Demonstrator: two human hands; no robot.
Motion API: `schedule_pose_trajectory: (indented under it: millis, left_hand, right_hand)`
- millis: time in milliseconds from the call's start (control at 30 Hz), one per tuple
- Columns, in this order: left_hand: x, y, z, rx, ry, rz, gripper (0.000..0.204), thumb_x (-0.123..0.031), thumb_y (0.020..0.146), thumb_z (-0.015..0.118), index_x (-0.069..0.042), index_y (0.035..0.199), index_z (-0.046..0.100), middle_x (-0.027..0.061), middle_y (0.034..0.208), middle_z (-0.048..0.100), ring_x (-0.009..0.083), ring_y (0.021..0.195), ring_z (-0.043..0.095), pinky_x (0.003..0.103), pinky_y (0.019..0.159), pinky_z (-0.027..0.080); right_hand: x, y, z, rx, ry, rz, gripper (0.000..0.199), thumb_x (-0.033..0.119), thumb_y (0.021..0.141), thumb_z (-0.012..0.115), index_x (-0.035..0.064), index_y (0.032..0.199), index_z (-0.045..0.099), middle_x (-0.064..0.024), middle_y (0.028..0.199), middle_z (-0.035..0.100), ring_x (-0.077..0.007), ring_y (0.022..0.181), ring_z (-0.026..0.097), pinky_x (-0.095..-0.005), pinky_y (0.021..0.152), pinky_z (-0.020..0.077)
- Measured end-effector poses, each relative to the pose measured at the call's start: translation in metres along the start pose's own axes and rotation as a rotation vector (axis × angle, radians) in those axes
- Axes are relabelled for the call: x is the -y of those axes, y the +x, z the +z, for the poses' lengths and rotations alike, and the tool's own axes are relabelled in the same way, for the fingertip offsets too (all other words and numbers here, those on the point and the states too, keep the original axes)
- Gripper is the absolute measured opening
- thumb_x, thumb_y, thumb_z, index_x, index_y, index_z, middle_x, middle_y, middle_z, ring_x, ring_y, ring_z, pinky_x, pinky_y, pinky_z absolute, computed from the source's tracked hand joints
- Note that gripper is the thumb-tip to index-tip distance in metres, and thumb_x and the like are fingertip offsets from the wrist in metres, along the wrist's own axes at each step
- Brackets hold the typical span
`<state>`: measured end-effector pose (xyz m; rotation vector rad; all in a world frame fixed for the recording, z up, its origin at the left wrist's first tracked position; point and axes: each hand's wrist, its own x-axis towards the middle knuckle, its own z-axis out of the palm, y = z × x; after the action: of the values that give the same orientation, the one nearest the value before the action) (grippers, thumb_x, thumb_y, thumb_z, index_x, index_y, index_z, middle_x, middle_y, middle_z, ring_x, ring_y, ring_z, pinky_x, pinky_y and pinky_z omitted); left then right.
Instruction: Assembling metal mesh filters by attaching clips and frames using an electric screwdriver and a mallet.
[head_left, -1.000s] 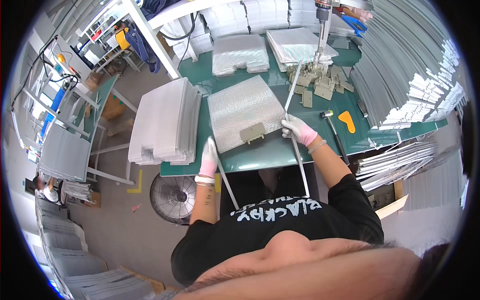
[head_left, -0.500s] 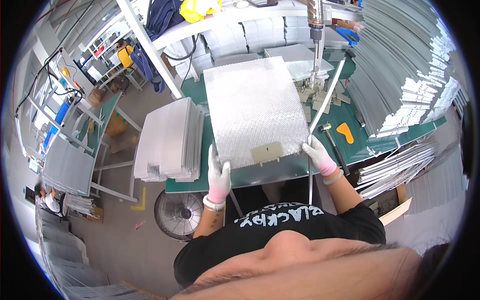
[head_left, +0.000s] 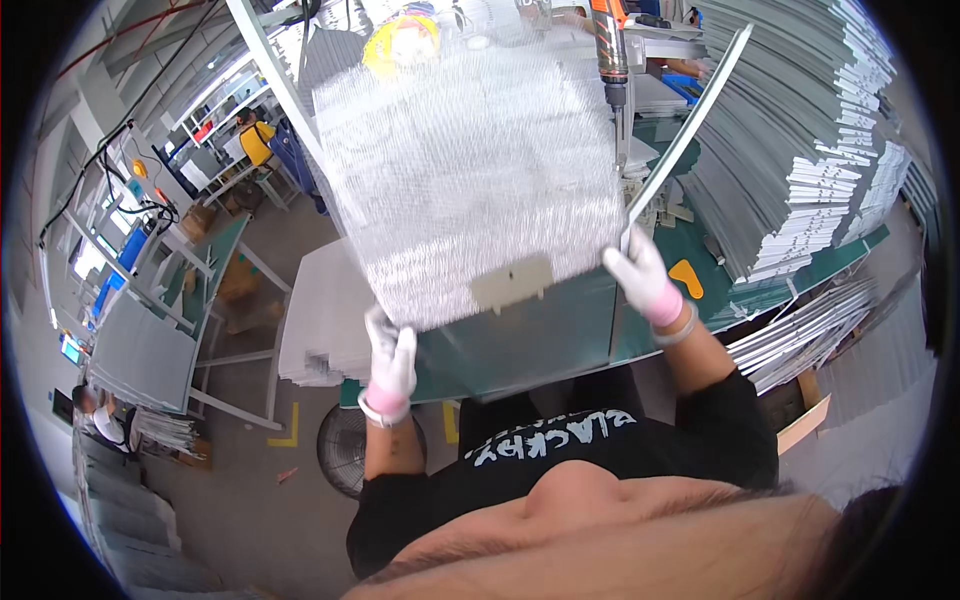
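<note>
Both of my gloved hands hold up a silvery mesh panel [head_left: 470, 180], blurred by motion, with a beige plate [head_left: 512, 284] on its near edge. My left hand [head_left: 392, 355] is closed on the panel's near left corner. At the near right corner, my right hand [head_left: 642, 275] is closed around the panel's edge and the lower end of a long, thin metal strip [head_left: 690, 125]. That strip slants away up and to the right. Whether it touches the panel beyond my fingers is hidden.
An orange power screwdriver [head_left: 610, 55] hangs beyond the panel. Sheet stacks stand left [head_left: 325, 290] and right [head_left: 800, 130] on the green table [head_left: 570, 345]. A yellow-orange flat piece [head_left: 686, 279] lies near my right hand. On the floor stands a fan [head_left: 340, 450].
The panel has moved left and away from me and now tilts, covering part of the left stack. My left hand has shifted left; the strip has risen with my right hand.
</note>
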<state>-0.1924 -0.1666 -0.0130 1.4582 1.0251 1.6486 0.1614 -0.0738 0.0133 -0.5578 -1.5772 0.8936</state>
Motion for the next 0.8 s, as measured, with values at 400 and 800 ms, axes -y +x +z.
schedule_pose_trajectory:
  millis: [400,800]
  left_hand:
    - [0.076,0.099,-0.002,0.094,-0.329,0.115,0.049,0.002,0.099,0.046,-0.002,0.147,0.037,0.0041,0.115,0.06,0.0087,0.088,0.052,0.024,0.081,0.045]
    - [0.045,0.089,0.055,-0.224,0.113,0.217,0.024,-0.003,0.092,0.066,-0.009,0.082,0.045,-0.0068,0.071,0.036,0.0031,0.064,0.035,0.02,0.057,0.032]
  right_hand:
    - [-0.025,0.041,-0.015,-0.162,-0.021,-0.029,0.013,0.008,0.098,0.06,0.0001,0.109,0.064,0.0079,0.077,0.054,-0.0015,0.069,0.043,-0.0216,0.064,0.0395]
    - [-0.042,0.021,0.002,-0.472,-0.5,-0.114,0.012,0.009,0.091,0.069,0.0017,0.089,0.06,0.0051,0.062,0.039,-0.0051,0.058,0.034,-0.0272,0.05,0.0328]
